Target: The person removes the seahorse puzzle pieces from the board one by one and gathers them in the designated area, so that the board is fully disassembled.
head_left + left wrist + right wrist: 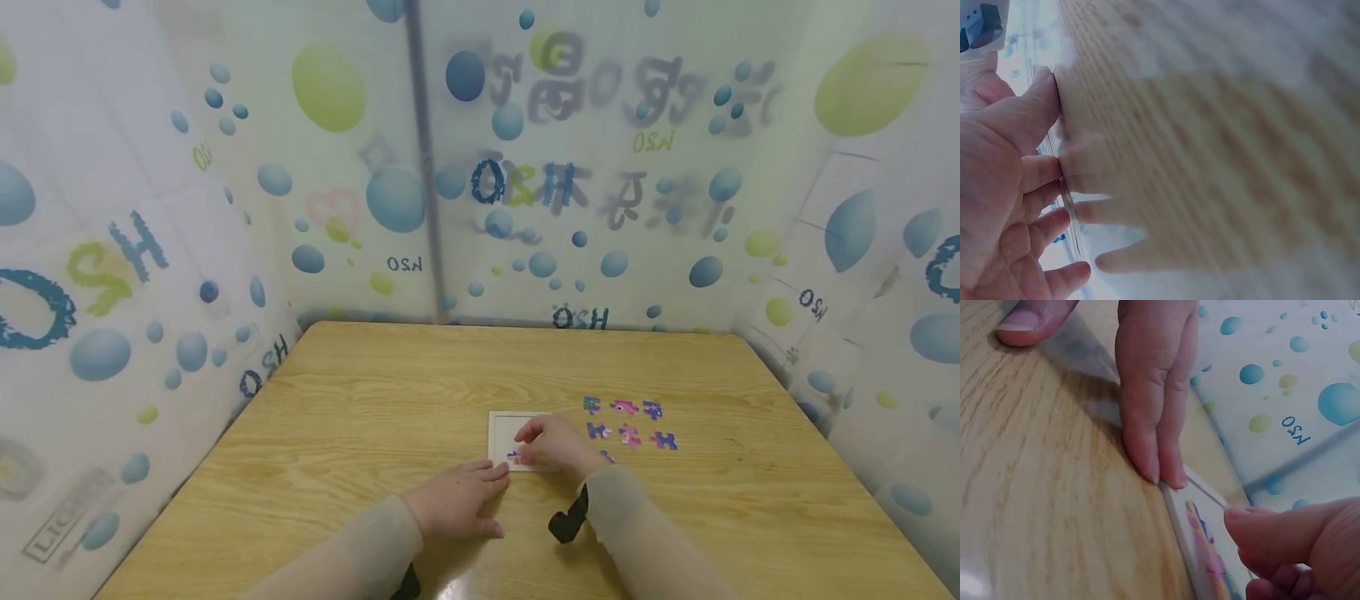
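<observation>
A white puzzle frame (492, 437) lies flat on the table. Colourful puzzle pieces (1204, 540) sit in it along the near edge, partly covered by my right hand in the head view. My left hand (459, 498) lies low at the frame's near left corner; in the right wrist view its straight fingertips (1172, 478) touch the rim. Over the frame hovers my right hand (557, 443), its fingers loosely bent and thumb apart from the index finger, with nothing visible between them. It is seen at the lower right in the right wrist view.
Several loose purple and pink puzzle pieces (630, 435) lie in rows right of the frame, the nearest partly behind my right wrist. The wooden table (360, 400) is bounded by patterned curtains (360, 217) at the back and both sides.
</observation>
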The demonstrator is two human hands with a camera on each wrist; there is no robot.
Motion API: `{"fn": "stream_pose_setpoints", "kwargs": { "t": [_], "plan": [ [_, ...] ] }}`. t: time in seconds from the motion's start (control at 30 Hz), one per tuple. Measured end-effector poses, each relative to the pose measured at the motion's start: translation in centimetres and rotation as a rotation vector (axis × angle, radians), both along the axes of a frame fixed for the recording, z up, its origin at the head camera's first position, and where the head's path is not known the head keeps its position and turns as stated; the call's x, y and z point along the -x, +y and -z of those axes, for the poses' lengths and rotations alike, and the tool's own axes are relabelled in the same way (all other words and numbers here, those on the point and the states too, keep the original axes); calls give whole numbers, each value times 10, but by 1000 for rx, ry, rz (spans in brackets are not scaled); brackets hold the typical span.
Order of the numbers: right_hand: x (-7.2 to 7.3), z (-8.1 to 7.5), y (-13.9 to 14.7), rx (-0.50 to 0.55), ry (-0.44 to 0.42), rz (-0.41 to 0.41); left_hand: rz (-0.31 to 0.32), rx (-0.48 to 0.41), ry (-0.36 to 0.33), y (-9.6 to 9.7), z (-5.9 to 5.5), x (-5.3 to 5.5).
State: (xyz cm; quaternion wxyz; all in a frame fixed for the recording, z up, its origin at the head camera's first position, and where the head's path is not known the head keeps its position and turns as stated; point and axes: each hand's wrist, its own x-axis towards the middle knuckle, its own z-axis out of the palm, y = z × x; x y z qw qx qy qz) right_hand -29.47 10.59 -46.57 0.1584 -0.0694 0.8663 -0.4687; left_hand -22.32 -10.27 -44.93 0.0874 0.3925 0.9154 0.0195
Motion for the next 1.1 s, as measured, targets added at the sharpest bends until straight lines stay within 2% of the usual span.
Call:
{"fn": "stream_pose_setpoints", "kwargs": {
  "t": [0.13,0.3,0.4,0.63,0.9,1.1],
  "plan": [
    [0,5,-3,-66,43,-21,-2,3,-5,0,0,0],
    [-1,5,-4,-90,79,-46,-7,5,10,2,0,1],
    [-1,4,-4,-87,76,-54,0,2,23,3,0,1],
    [-2,3,-5,-77,54,-38,67,-13,77,10,-1,4],
    [-4,2,-5,-75,52,-37,59,36,72,17,1,6],
    [-5,-1,-6,-84,52,-46,58,30,70,16,1,4]
  ]
}}
